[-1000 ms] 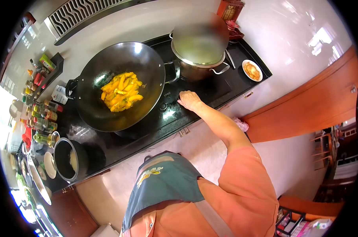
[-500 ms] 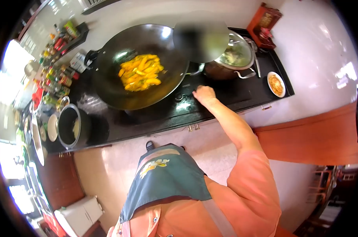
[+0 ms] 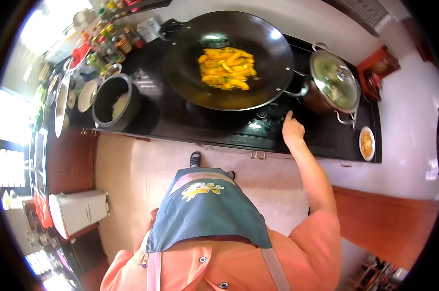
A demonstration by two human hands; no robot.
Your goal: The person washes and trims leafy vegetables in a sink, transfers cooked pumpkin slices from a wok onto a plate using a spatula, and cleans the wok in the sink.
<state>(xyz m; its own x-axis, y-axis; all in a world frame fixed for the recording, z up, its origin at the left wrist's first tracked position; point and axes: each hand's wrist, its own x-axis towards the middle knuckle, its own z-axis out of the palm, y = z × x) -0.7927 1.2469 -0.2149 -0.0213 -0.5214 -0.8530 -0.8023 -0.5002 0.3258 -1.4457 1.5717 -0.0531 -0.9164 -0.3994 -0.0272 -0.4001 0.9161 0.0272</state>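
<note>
My right hand (image 3: 293,130) is at the front of the black stove top, between the wok and the pot. Its index finger points forward while the other fingers curl round what looks like a dark stove knob, mostly covered by the hand. Another knob (image 3: 261,115) shows to its left. Yellow-orange cut pieces (image 3: 227,68) lie heaped in the large dark wok (image 3: 185,72). A brown pot (image 3: 321,99) with a glass lid (image 3: 333,80) stands to the right. Beside the apron, only a bit of my left hand (image 3: 154,212) shows, its fingers hidden.
A deep dark pot (image 3: 96,109) with something pale inside stands on the left of the counter (image 3: 166,123). Several bottles (image 3: 115,43) are behind it. An oval dish of food (image 3: 367,144) sits near the right edge. A white cabinet (image 3: 79,208) stands low at left.
The camera view has swung, so wok, pots and dish appear farther right. My right hand stays at the same stove spot, and its index finger now extends forward. The lidded pot shows more fully.
</note>
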